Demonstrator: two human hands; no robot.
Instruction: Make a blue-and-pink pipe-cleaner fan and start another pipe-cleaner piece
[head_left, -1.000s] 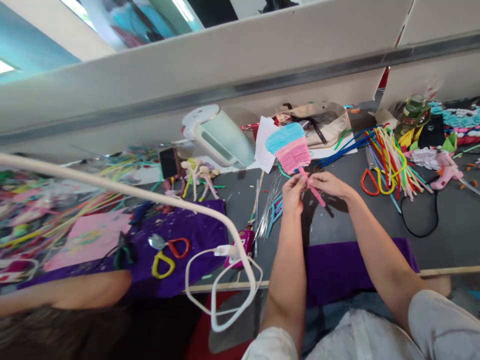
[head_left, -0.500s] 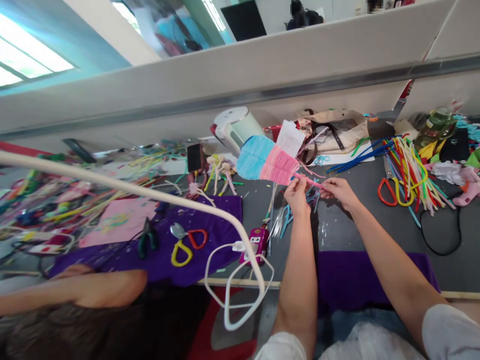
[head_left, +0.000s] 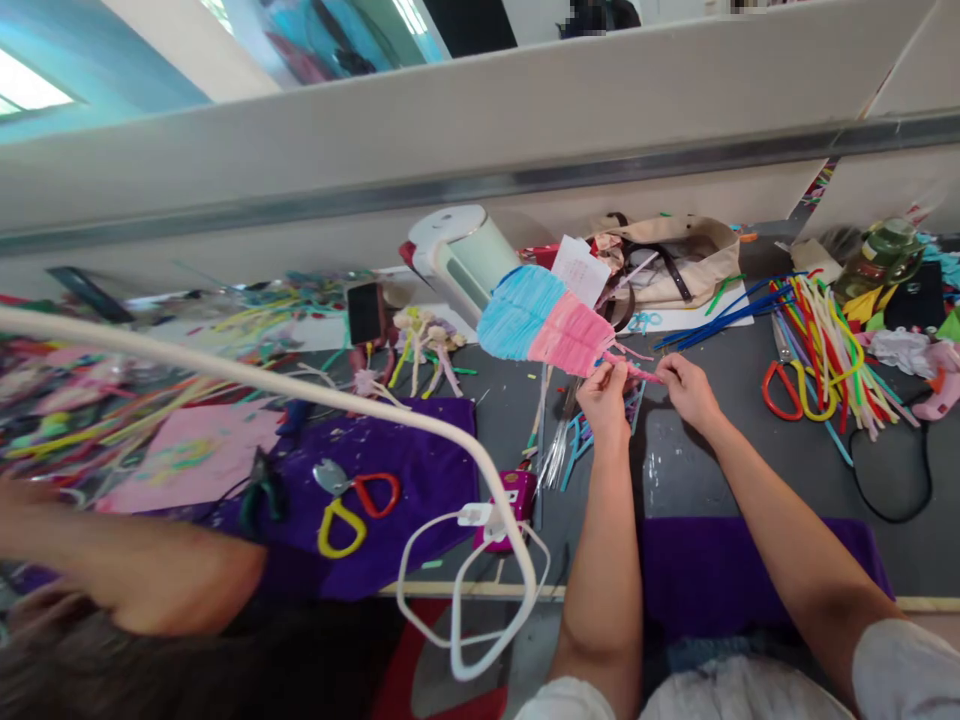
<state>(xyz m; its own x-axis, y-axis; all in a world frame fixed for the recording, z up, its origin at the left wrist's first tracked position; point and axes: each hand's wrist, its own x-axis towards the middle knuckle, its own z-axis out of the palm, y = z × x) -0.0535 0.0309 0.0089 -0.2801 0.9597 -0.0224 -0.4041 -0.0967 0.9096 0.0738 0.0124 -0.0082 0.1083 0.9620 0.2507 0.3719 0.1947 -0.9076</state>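
Observation:
A flat fan-shaped piece made of pipe cleaners (head_left: 544, 325), blue at its far end and pink near its stem, is held above the grey table (head_left: 697, 470), tilted to the left. My left hand (head_left: 606, 395) pinches the base of the pink part. My right hand (head_left: 686, 388) pinches the thin pink stem just to the right. Both hands are closed on the piece.
Loose pipe cleaners (head_left: 821, 340) and red-and-yellow scissors (head_left: 787, 390) lie right. A pale green kettle (head_left: 461, 260) and beige bag (head_left: 667, 255) stand behind. Purple cloth (head_left: 390, 470) holds more scissors (head_left: 349, 505). Another person's arm (head_left: 150, 570) is at lower left. A white cable (head_left: 300, 395) crosses.
The fan piece went from upright to lying over to the left, then shifted slightly right. My hands stayed on its stem. The other person's arm at lower left moved.

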